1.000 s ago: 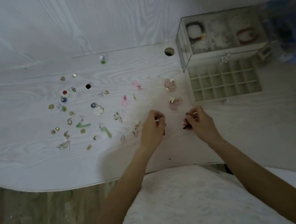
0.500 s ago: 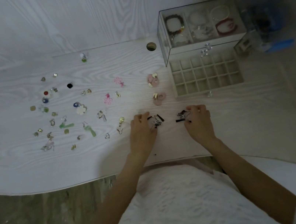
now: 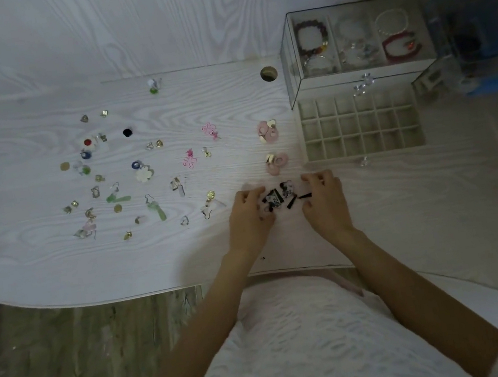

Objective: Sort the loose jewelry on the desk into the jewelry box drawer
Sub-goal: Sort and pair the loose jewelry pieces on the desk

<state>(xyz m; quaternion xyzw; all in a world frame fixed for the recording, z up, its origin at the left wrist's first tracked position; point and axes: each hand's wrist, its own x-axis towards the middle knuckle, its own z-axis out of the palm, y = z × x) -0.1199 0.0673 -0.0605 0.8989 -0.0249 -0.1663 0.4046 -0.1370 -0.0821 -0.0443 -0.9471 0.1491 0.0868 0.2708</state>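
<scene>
**Both hands at the black earrings, drawer open at two o'clock**

No brand, label or writing can be read anywhere here.

The glass box stands at one o'clock on the bench. Its top tier has three sections: the left one holds a dark bead bracelet with a few coloured beads, the middle one pale, clear pieces too faint to name, the right one a white bead bracelet above a red bracelet. Just in front of the box, the drawer is pulled out; it is a pale grid of small square cells, and every cell that shows looks bare. A clear knob sits at its near edge.

The loose jewelry is spread over the bench from nine to eleven o'clock, all of it outside the drawer: small gold studs, green drops, a white flower, blue and red beads, two pink knots. Two pairs of pink rings lie nearer, just left of the drawer.

At the bench's centre, the black earrings lie between the two hands. The left hand has its fingers curled in a narrow grip at the left edge of the earrings. The right hand is likewise curled close, fingertips at a black bar on their right side. Whether either grip actually holds a piece, I cannot tell.

A blurred blue object stands at two o'clock, right of the box.
</scene>
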